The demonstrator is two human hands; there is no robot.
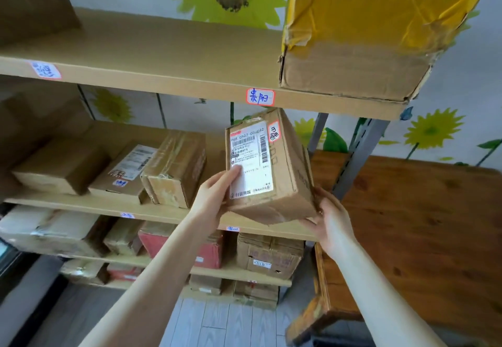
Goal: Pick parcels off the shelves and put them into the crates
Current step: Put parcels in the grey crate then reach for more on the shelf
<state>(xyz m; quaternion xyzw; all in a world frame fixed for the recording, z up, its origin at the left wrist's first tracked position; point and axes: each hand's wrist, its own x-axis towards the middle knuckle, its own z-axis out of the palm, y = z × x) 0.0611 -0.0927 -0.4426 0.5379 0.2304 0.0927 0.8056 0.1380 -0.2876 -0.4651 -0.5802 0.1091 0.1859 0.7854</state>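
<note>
Parcel (282,178) held in both hands before the shelves

Parcel in question was a brown cardboard box, tilted, its white shipping label facing the camera and a small red-edged sticker beside that label near the top. It was off the shelf boards, in the air in front of the middle shelf (152,210) and just under the front edge of the upper shelf (163,55).

The left hand (214,197) gripped the box's lower left edge, its thumb pressed flat on the label and the other fingers hidden behind the box. The right hand (330,221) held the lower right corner from beneath, fingers curled round the cardboard.

A red-edged handwritten tag (260,97) sat on the upper shelf's edge, just above the parcel. On that shelf, to the right, stood a large box (366,34) wrapped in yellow tape, overhanging the front edge.

On the middle shelf, left of the parcel, lay a tape-wrapped box (176,167), a flat labelled box (127,172) and a plain box (59,170). More boxes filled the lower shelves, among them a red one (212,251). A wooden table (421,224) stood to the right of the shelves.
</note>
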